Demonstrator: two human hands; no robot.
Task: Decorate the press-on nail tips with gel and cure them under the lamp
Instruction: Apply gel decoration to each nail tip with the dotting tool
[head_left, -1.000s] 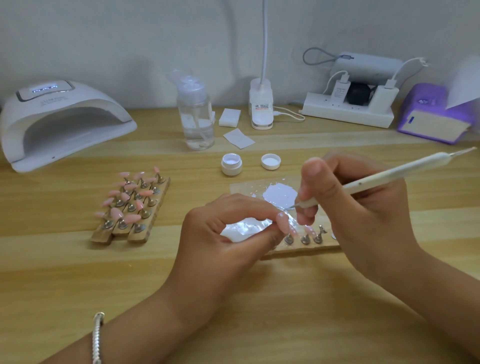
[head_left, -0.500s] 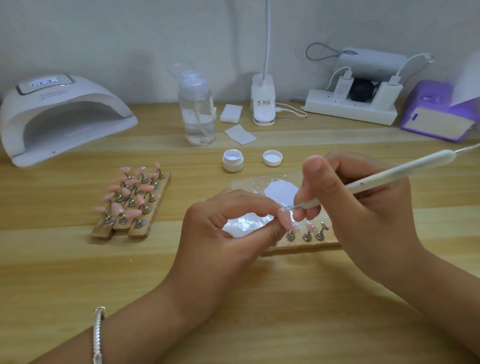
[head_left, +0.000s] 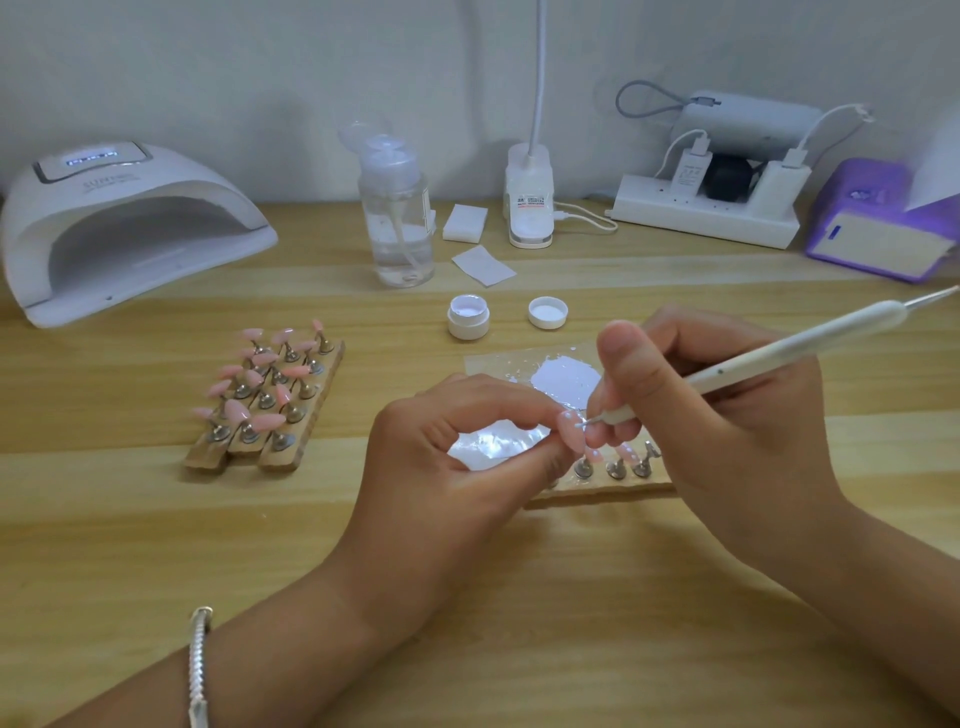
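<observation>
A wooden table (head_left: 156, 545) seen from above, with a person's two hands meeting near its middle. The left hand (head_left: 441, 467) pinches a pink nail tip (head_left: 569, 430) between thumb and forefinger, the other fingers curled under. The right hand (head_left: 727, 431) grips a white pen (head_left: 779, 358) like a pencil, and the pen's fine point touches the tip, which carries small white dots. Just behind the hands lies a clear sheet (head_left: 498, 364) smeared with white gel. Under the hands, a wooden strip (head_left: 613, 488) holds metal stands, some topped with pink tips. Further back stand an open gel jar (head_left: 468, 317) and, just beside it, its lid (head_left: 548, 312). To the left, well apart, a rack (head_left: 265, 400) of three strips holds many pink tips. The white curing lamp (head_left: 124, 228) sits at the far left by the wall, its display lit. A clear pump bottle (head_left: 397, 223) stands behind the jar. A silver bracelet (head_left: 199, 665) circles the left wrist.
</observation>
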